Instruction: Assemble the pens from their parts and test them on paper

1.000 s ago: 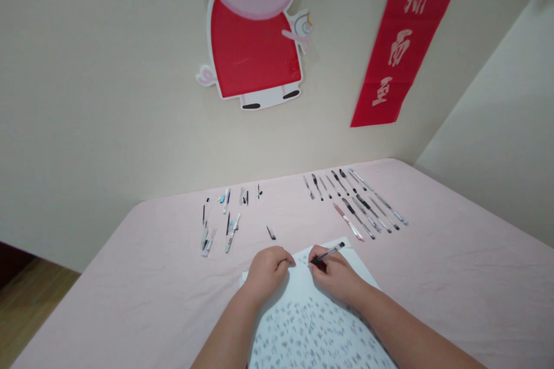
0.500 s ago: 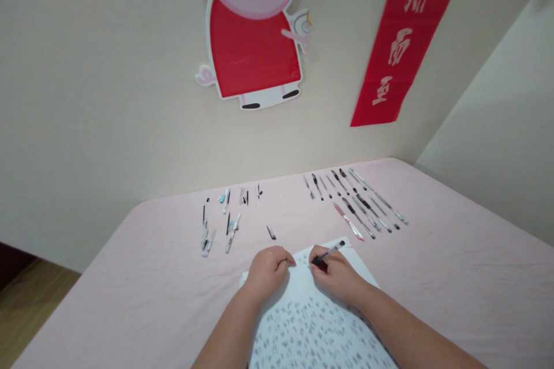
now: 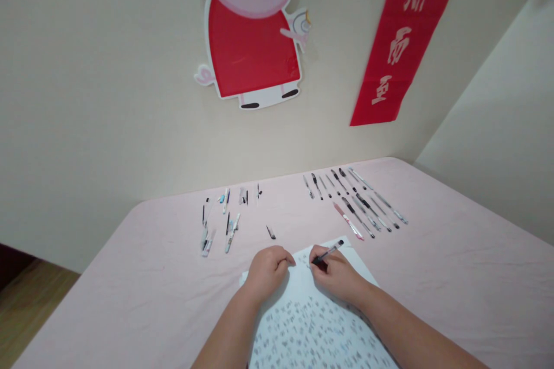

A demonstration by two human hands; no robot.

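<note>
My right hand point(image 3: 335, 274) grips a black pen point(image 3: 329, 252), its tip down on the top part of a white sheet of paper point(image 3: 303, 323) covered with handwriting. My left hand point(image 3: 269, 270) rests as a loose fist on the sheet's upper left corner, fingers curled; nothing shows inside them. The sheet lies on a pink tablecloth point(image 3: 151, 300). A small black pen cap point(image 3: 270, 232) lies just beyond my left hand.
A row of several assembled pens point(image 3: 355, 204) lies at the back right. Several taken-apart pen pieces point(image 3: 220, 219) lie at the back left. On the wall hang a cartoon pig cutout point(image 3: 253, 29) and a red banner point(image 3: 404, 34). Wooden floor point(image 3: 26, 305) shows left.
My right hand and pen have shifted very slightly on the paper. The view has tipped a touch. My left hand stays put.
</note>
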